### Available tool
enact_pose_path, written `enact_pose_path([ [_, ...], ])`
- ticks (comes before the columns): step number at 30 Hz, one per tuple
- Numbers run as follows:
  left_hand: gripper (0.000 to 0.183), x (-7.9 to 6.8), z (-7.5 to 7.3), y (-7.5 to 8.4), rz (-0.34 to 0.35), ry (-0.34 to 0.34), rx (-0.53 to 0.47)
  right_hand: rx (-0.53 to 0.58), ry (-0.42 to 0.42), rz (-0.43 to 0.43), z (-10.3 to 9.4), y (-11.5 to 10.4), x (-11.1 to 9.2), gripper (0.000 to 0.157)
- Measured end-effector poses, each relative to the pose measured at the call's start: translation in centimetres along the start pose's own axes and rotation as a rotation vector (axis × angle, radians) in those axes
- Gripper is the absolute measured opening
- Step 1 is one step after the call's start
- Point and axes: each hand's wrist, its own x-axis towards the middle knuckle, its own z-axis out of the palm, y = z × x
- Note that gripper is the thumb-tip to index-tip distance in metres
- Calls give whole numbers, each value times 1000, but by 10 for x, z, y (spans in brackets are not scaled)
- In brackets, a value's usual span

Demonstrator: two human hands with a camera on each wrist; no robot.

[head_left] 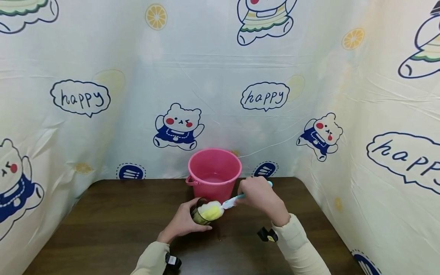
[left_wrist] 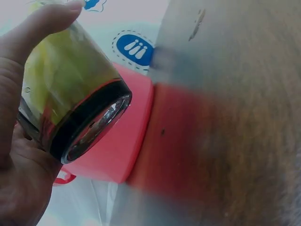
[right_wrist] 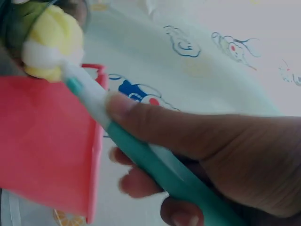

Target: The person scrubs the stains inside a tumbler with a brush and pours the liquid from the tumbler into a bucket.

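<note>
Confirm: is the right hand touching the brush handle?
Touching. The right wrist view shows the right hand gripping the brush handle, fingers curled round it.

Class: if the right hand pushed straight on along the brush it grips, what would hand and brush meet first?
Probably the inside of the cup in the left hand; the sponge head sits partly in its mouth. Exact depth is unclear.
</note>
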Motion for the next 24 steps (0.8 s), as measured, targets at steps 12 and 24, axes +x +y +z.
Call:
enact_pose_path([
  [12, 78, -3, 0, 3, -17, -3, -28, -12, 22, 5, -1, -1, -3, 31],
  [24, 82, -4, 0, 0, -32, 5, -14, 5, 44, 14, 6, 2, -1, 30],
])
